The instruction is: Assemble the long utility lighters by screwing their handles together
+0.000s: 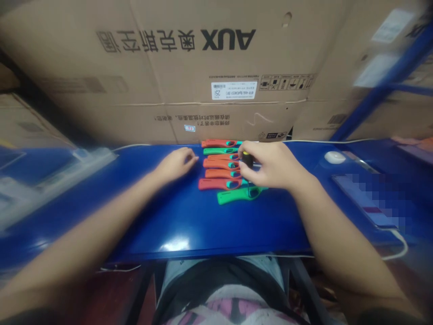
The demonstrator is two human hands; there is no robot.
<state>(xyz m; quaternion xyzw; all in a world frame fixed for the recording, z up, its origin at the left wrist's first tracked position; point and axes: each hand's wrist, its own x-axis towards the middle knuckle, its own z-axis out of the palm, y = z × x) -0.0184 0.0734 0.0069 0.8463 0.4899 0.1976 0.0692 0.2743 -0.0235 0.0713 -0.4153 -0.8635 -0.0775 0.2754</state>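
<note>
Several orange and green plastic handle-shaped parts lie in a column on the blue table (pixel 189 216); the nearest is a green part (pixel 237 195), above it an orange part (pixel 218 183). My right hand (pixel 270 166) is closed round a small black tool (pixel 246 159) with a yellowish top, held over the right ends of the parts. My left hand (pixel 177 163) rests on the table just left of the column, fingers curled loosely, touching nothing I can see.
A large cardboard box (pixel 189 67) marked AUX stands behind the table. A white round object (pixel 334 157) and a phone (pixel 367 198) with a white cable lie at the right. A clear tray (pixel 50 180) sits at the left.
</note>
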